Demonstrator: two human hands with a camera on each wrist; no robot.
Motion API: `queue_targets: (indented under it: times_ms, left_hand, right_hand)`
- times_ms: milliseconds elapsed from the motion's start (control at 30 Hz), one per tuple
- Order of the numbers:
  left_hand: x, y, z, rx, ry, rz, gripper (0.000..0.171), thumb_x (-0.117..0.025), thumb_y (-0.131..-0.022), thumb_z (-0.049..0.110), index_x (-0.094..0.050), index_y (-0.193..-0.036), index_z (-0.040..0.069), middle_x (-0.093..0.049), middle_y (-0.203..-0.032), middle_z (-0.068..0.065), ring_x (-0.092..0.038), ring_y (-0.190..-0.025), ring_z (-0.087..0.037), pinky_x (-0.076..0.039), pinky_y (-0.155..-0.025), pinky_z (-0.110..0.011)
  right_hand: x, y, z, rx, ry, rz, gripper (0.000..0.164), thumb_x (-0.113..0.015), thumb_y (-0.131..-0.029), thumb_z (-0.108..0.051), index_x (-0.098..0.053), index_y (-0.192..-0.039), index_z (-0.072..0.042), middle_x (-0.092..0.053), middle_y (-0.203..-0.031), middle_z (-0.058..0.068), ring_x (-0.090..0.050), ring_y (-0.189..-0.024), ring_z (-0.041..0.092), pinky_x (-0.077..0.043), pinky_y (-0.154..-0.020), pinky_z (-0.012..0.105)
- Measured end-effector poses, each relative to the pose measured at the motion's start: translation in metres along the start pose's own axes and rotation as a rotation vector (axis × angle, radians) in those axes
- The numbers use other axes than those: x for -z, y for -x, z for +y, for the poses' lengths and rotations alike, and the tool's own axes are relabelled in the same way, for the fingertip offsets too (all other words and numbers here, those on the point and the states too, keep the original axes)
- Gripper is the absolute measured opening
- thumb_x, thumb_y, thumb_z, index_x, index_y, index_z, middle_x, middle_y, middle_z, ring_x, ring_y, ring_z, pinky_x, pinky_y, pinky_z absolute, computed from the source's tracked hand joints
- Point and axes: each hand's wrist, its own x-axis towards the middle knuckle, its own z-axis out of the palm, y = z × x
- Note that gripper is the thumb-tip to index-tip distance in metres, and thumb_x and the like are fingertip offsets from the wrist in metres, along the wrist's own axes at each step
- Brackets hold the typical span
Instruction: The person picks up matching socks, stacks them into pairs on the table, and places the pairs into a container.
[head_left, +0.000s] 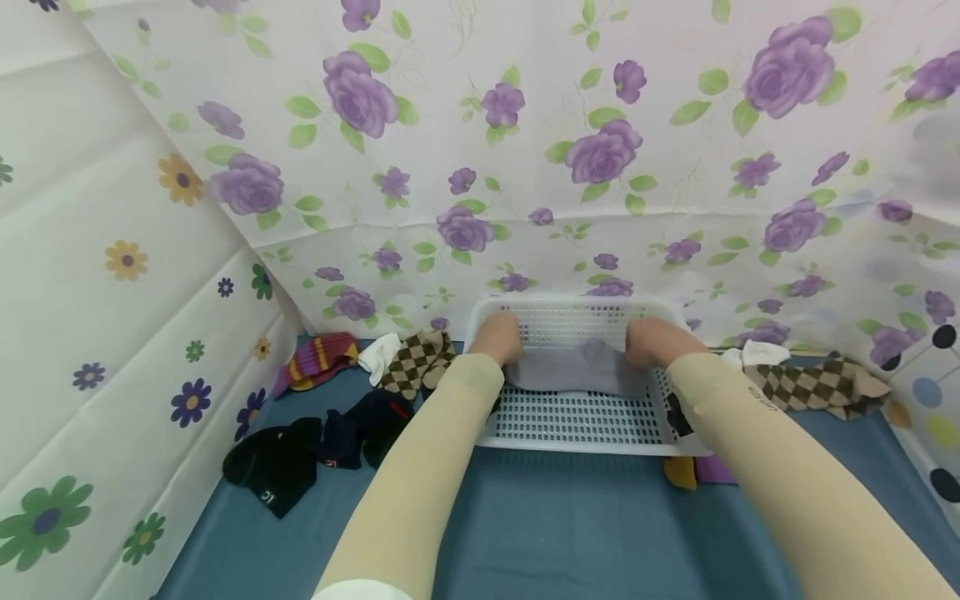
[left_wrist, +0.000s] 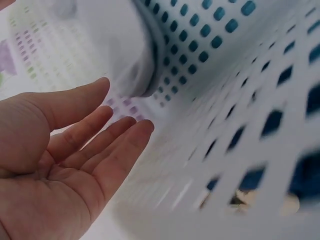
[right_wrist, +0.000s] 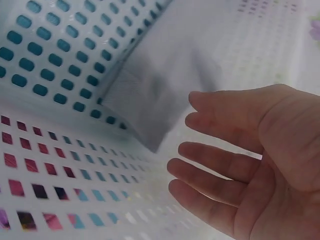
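Fingers of the left hand and right hand are loosely extended near the grey sock, clamped on nothing; the wrist views show this, while the head view hides the fingertips. The sock lies inside the white basket, long axis left-to-right, toe direction unclear, bare basket floor separating it from the near rim.

Grey sock: pale lavender-grey and plain, with a layered edge at one end and fine ribbing near the other; flattened, stretched crosswise on the basket floor, between both hands.
White basket: rectangular, upright, perforated on floor and walls.
Left hand: loosely extended, thumb tip just beside the layered end; contact unclear.
Right hand: slightly bent at the fingers, inside the basket near the ribbed end.
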Motion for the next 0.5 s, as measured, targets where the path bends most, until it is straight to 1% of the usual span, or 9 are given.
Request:
queue_targets:
  times_ms: [67, 100, 200, 300, 333, 367, 433, 467, 500]
  left_hand:
    - [0.008, 0.004, 0.0, -0.016, 0.005, 0.02, 0.027, -0.059, -0.086, 0.003, -0.058, -0.113, 0.001, -0.062, -0.109, -0.013, -0.06, -0.088, -0.02, -0.054, -0.074, -0.03]
    - [0.013, 0.006, 0.0, -0.032, 0.001, 0.034, 0.023, -0.06, -0.086, 0.003, -0.059, -0.109, 0.001, -0.062, -0.107, -0.012, -0.06, -0.086, -0.02, -0.053, -0.074, -0.03]
    - [0.029, 0.015, 0.003, -0.075, 0.054, 0.053, 0.009, -0.057, -0.085, 0.001, -0.06, -0.093, 0.002, -0.065, -0.094, -0.011, -0.059, -0.075, -0.018, -0.052, -0.067, -0.03]
    - [0.044, 0.024, 0.007, -0.134, 0.084, 0.064, 0.008, -0.057, -0.086, 0.004, -0.062, -0.093, 0.003, -0.066, -0.095, -0.009, -0.062, -0.079, -0.019, -0.053, -0.069, -0.03]
    - [0.049, 0.027, 0.008, -0.147, 0.102, 0.067, 0.013, -0.056, -0.086, 0.005, -0.063, -0.098, 0.003, -0.066, -0.1, -0.009, -0.063, -0.082, -0.019, -0.054, -0.071, -0.03]
    - [0.054, 0.032, 0.009, -0.16, 0.108, 0.077, 0.02, -0.057, -0.087, 0.007, -0.063, -0.105, 0.004, -0.066, -0.107, -0.008, -0.063, -0.089, -0.019, -0.054, -0.075, -0.031]
    - [0.063, 0.04, 0.012, -0.186, 0.109, 0.104, 0.029, -0.058, -0.088, 0.011, -0.061, -0.116, 0.006, -0.062, -0.119, -0.007, -0.062, -0.098, -0.019, -0.053, -0.081, -0.031]
    - [0.068, 0.045, 0.013, -0.192, 0.108, 0.121, 0.031, -0.057, -0.089, 0.013, -0.06, -0.119, 0.008, -0.062, -0.122, -0.006, -0.062, -0.099, -0.018, -0.052, -0.08, -0.03]
    - [0.074, 0.05, 0.014, -0.194, 0.112, 0.137, 0.031, -0.055, -0.091, 0.015, -0.06, -0.121, 0.01, -0.061, -0.123, -0.004, -0.063, -0.094, -0.018, -0.053, -0.076, -0.029]
  right_hand:
    - [0.005, 0.004, -0.002, 0.015, 0.007, 0.012, 0.019, -0.06, -0.079, -0.008, -0.066, -0.095, -0.001, -0.066, -0.094, 0.014, -0.058, -0.08, 0.024, -0.048, -0.066, 0.033]
    - [0.008, 0.005, -0.003, 0.026, 0.008, 0.017, 0.022, -0.061, -0.079, -0.009, -0.066, -0.099, 0.0, -0.066, -0.099, 0.016, -0.06, -0.085, 0.026, -0.049, -0.069, 0.036]
    - [0.016, 0.011, -0.006, 0.057, -0.004, 0.027, 0.032, -0.063, -0.08, -0.013, -0.065, -0.109, 0.001, -0.063, -0.113, 0.021, -0.061, -0.1, 0.033, -0.051, -0.081, 0.044]
    - [0.024, 0.021, -0.009, 0.105, -0.025, 0.045, 0.036, -0.063, -0.082, -0.017, -0.064, -0.113, 0.002, -0.061, -0.118, 0.022, -0.058, -0.107, 0.037, -0.049, -0.086, 0.048]
    - [0.027, 0.025, -0.009, 0.123, -0.031, 0.058, 0.036, -0.063, -0.083, -0.018, -0.063, -0.114, 0.002, -0.061, -0.119, 0.022, -0.058, -0.109, 0.038, -0.048, -0.087, 0.049]
    - [0.029, 0.03, -0.01, 0.143, -0.033, 0.077, 0.036, -0.063, -0.084, -0.018, -0.063, -0.115, 0.001, -0.061, -0.12, 0.022, -0.057, -0.109, 0.038, -0.048, -0.088, 0.05]
    - [0.033, 0.04, -0.01, 0.183, -0.033, 0.132, 0.035, -0.062, -0.086, -0.019, -0.064, -0.116, 0.0, -0.06, -0.121, 0.022, -0.057, -0.11, 0.039, -0.047, -0.088, 0.051]
    - [0.035, 0.046, -0.01, 0.193, -0.033, 0.164, 0.035, -0.062, -0.087, -0.02, -0.063, -0.117, -0.001, -0.06, -0.122, 0.022, -0.056, -0.11, 0.039, -0.047, -0.089, 0.052]
    - [0.038, 0.051, -0.01, 0.198, -0.035, 0.193, 0.036, -0.062, -0.088, -0.02, -0.063, -0.118, -0.002, -0.058, -0.124, 0.022, -0.056, -0.11, 0.039, -0.047, -0.088, 0.052]
